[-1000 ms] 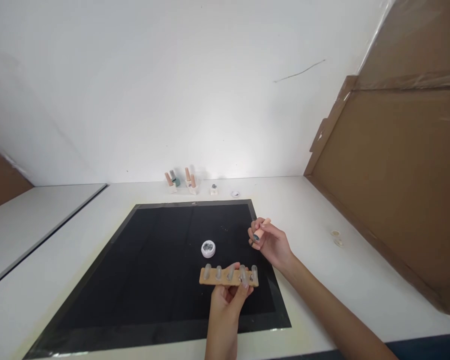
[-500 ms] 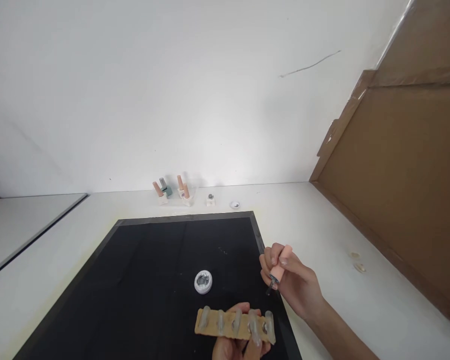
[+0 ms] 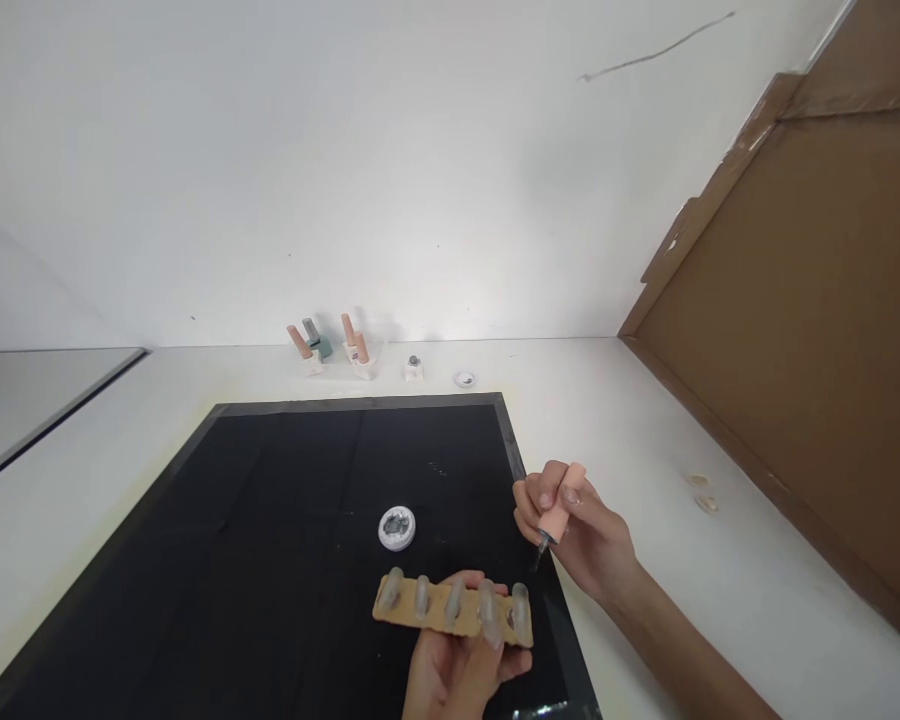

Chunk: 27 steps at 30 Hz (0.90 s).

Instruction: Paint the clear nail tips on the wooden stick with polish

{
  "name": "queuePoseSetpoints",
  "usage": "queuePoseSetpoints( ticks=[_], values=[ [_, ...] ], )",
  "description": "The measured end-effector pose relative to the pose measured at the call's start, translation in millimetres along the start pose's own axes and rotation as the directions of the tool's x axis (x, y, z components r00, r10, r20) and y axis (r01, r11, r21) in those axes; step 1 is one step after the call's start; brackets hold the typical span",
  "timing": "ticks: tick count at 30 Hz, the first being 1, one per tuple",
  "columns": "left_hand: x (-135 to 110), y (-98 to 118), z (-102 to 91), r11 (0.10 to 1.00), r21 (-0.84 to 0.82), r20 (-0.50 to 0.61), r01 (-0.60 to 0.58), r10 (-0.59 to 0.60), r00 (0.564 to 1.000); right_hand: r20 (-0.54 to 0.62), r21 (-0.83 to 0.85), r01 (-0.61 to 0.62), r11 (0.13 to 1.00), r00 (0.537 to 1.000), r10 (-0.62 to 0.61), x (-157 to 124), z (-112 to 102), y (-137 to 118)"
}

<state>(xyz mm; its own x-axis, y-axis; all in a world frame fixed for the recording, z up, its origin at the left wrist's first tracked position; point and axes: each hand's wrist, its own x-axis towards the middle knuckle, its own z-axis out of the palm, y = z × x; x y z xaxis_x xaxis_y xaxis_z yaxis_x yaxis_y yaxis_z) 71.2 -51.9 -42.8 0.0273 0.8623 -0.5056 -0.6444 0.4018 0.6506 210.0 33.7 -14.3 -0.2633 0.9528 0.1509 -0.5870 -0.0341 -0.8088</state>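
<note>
My left hand (image 3: pixel 457 665) grips a tan cardboard strip (image 3: pixel 436 615) from below, its thumb on the near edge. Several translucent false nails (image 3: pixel 487 610) stand in a row across the strip. Between the thumb and fingers of my right hand (image 3: pixel 585 525) is a nail polish brush (image 3: pixel 562 505) with a peach cap, its dark bristles pointing down, above and apart from the strip's right end. A small round white pot (image 3: pixel 397 528) with silvery-grey contents sits on the black mat (image 3: pixel 285 520), just beyond the strip.
Several nail polish bottles (image 3: pixel 313 365) stand near the wall. Beside them are an uncapped white bottle (image 3: pixel 413 369) and a small white lid (image 3: pixel 465 379). Two pale scraps (image 3: pixel 705 503) lie at right, near a cardboard panel (image 3: pixel 810 330). Something shiny (image 3: pixel 544 711) shows at the bottom edge.
The whole view has tilted downward, so the scene sits higher. The strip and the brush keep nearly the same places relative to each other, both still held.
</note>
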Motion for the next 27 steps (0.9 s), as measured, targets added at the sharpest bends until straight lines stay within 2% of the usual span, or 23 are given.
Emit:
queuePoseSetpoints(
  ticks=[4, 10, 14, 27],
  values=[
    [-2.7, -0.6, 3.2, 0.999, 0.000, -0.046, -0.043, 0.042, 0.998, 0.027, -0.040, -0.011, 0.999, 1.000, 0.012, -0.9, 0.5, -0.3],
    [-5.2, -3.1, 6.5, 0.994, 0.013, -0.082, -0.112, 0.113, 0.990, 0.127, -0.078, -0.008, 0.997, 0.992, 0.018, -3.4, -2.9, 1.0],
    [-5.0, -3.4, 6.3, 0.991, 0.063, -0.108, -0.116, 0.122, 0.987, 0.184, -0.130, -0.035, 0.991, 0.981, 0.058, -4.2, -3.4, 1.8],
    [-6.4, -2.5, 4.8, 0.992, 0.057, -0.061, -0.109, 0.112, 0.992, 0.285, -0.190, -0.064, 0.980, 0.951, 0.118, -5.8, -9.2, 4.4]
  ],
)
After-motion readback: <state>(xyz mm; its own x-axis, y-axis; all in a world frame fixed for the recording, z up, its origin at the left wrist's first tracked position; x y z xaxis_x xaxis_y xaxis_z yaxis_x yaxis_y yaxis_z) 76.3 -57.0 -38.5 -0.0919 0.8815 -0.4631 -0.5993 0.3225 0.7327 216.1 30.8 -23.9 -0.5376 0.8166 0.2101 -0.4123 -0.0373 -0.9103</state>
